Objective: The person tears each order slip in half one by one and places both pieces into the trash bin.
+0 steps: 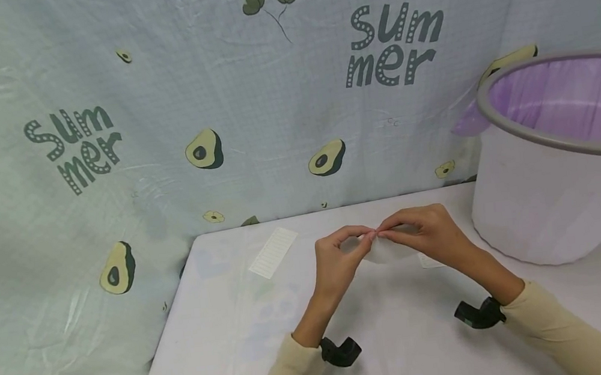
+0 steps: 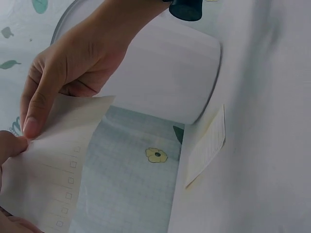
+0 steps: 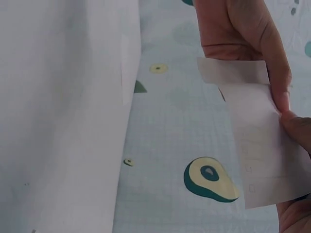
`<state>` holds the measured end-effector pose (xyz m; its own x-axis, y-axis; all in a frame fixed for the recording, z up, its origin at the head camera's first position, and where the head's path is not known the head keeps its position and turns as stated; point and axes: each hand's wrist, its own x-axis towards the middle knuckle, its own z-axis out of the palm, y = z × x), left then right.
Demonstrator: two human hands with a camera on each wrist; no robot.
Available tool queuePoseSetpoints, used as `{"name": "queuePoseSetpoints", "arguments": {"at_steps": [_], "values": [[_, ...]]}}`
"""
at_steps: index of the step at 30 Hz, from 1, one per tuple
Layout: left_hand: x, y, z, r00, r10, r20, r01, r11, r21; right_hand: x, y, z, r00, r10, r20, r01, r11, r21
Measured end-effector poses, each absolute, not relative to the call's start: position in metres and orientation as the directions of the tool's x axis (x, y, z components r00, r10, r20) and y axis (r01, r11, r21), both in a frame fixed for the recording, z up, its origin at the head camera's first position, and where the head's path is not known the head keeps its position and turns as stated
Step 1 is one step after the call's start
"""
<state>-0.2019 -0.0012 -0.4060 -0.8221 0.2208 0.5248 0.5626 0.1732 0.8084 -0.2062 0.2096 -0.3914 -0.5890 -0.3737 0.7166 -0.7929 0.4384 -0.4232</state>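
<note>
My left hand point(image 1: 337, 259) and right hand point(image 1: 430, 232) meet over the table, each pinching the same thin white paper sheet point(image 1: 391, 252) between thumb and index finger. Their fingertips almost touch at its upper edge. In the left wrist view the sheet point(image 2: 53, 167) shows a column of small printed checkboxes and faint lines. Seen from the right wrist, the sheet point(image 3: 265, 150) hangs below the fingers, and an offset flap of paper point(image 3: 235, 71) shows near the left hand's fingers.
A lined paper slip point(image 1: 273, 252) lies on the white table point(image 1: 228, 339) to the left. Another slip point(image 2: 209, 150) lies beyond the hands at the right. A large white bin point(image 1: 547, 206) with a grey rim and purple liner stands at the right. Behind hangs an avocado-print curtain point(image 1: 256, 173).
</note>
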Motion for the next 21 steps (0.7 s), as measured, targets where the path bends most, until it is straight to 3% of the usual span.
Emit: {"name": "queuePoseSetpoints", "arguments": {"at_steps": [12, 21], "values": [[-0.214, 0.003, -0.386, -0.736, 0.246, 0.631, 0.67, 0.138, 0.729, -0.207, 0.214, -0.37, -0.555, -0.33, 0.763, -0.795, 0.48, -0.371], [-0.216, 0.006, -0.367, -0.719, 0.266, 0.642, 0.682, 0.093, 0.726, -0.206, 0.221, -0.348, -0.45, -0.372, 0.812, -0.844, 0.474, -0.251]]}}
